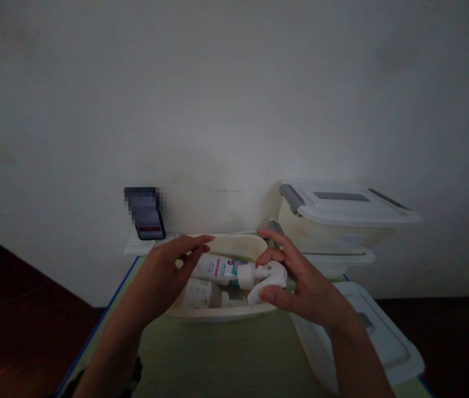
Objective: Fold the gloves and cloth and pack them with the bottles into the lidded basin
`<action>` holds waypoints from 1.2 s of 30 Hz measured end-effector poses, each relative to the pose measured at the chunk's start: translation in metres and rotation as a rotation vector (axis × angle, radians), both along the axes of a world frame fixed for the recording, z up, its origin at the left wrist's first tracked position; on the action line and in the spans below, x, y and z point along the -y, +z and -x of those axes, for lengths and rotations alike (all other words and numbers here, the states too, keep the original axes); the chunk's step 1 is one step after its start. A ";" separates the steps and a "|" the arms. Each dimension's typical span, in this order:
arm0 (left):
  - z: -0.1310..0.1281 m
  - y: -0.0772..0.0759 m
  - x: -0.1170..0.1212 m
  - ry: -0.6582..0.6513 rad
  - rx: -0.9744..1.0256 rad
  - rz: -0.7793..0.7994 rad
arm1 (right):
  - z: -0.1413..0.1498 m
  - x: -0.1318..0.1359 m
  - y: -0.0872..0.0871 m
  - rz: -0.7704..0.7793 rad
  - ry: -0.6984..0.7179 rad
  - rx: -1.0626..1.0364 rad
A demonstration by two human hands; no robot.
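A white spray bottle [218, 267] with red and green print lies on its side in an open white storage box [240, 315]. My right hand [296, 276] has its thumb and fingers around the trigger head, at the box's right end. Over the left end, my left hand [174, 271] is open, its fingers reaching forward and its thumb beside the bottle's base. Whether that thumb touches the bottle, I cannot tell. Below the bottle sits a pale printed container [198, 293]. My fingers hide parts of the box rim.
A phone [150, 221] leans on a white stand [139, 246] at the back left. Back right, a lidded storage box [334, 235] rests on another white lid or box. A loose white lid [392, 354] lies under my right forearm on the green table [222, 359]. The wall stands close behind.
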State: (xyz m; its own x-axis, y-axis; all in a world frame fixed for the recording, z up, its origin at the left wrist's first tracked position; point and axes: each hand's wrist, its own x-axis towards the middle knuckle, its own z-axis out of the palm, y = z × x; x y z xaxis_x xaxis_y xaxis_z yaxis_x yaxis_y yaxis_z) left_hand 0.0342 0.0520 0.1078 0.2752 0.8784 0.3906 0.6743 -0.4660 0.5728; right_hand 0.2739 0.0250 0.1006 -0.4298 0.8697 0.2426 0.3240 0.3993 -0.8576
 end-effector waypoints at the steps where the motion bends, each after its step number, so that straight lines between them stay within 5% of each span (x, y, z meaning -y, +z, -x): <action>1: 0.000 0.000 0.001 -0.005 0.000 -0.014 | 0.000 0.000 0.000 0.014 0.004 -0.038; 11: -0.001 0.003 0.004 0.053 0.000 -0.063 | -0.003 -0.003 0.001 -0.047 -0.080 -0.158; 26: -0.006 0.007 0.015 -0.126 0.039 -0.276 | 0.035 -0.027 -0.021 0.694 0.106 -0.979; 36: -0.002 0.012 0.025 -0.205 -0.052 -0.450 | 0.036 -0.023 -0.016 0.791 0.113 -1.039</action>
